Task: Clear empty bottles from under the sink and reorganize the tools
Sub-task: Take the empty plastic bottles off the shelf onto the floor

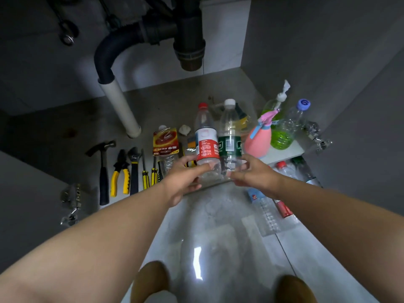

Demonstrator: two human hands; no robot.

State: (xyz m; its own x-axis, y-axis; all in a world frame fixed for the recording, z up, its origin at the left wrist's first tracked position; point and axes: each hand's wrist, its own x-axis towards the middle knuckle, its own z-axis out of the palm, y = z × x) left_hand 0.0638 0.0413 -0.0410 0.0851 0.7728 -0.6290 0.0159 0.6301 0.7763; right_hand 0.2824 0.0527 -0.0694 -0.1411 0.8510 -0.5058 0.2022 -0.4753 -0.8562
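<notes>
Clear plastic empties, upright at front edge of under-sink floor (pixel 175 99): red-label bottle (pixel 206 138) gripped low by left hand (pixel 185 179), green-label bottle (pixel 229 136) by right hand (pixel 251 171). Low grips likely for lifting both out together. Hammer (pixel 102 165), pliers (pixel 119 171) ranked leftward.

Left hand (pixel 185 179) grips red-label bottle (pixel 206 143); right hand (pixel 251 171) grips green-label bottle (pixel 229 141), both upright.

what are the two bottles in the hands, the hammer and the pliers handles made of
The red-label bottle and green-label bottle: thin clear plastic, glossy; you see through them. The hammer: dark, metal-looking head with a dull shine, black handle probably rubber-coated. The pliers handles: yellow and black sleeves, likely plastic or rubber.
</notes>
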